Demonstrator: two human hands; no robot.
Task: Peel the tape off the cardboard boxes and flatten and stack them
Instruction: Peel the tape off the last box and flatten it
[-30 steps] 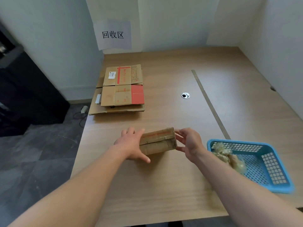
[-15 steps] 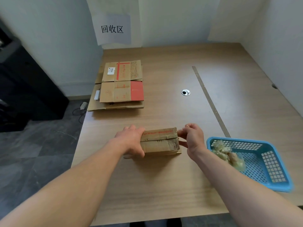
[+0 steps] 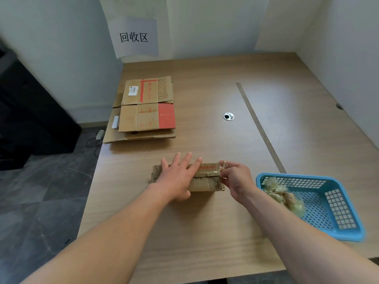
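Filling white corner (image 3: 205, 27), table (image 3: 205, 232); left fingers (image 3: 184, 162) spread on box (image 3: 207, 182), right fingers (image 3: 229, 168) pinching tape (image 3: 222, 163).

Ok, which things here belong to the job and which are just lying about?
Job: left hand, flat on the box; right hand, pinching its tape; flattened stack; blue basket with peeled tape.
Lying about: table grommet; white corded device on floor.

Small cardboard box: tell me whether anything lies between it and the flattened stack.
Nothing visible does. Only bare table separates the small cardboard box from the flattened stack. The blue basket sits to the box's right, off that path.
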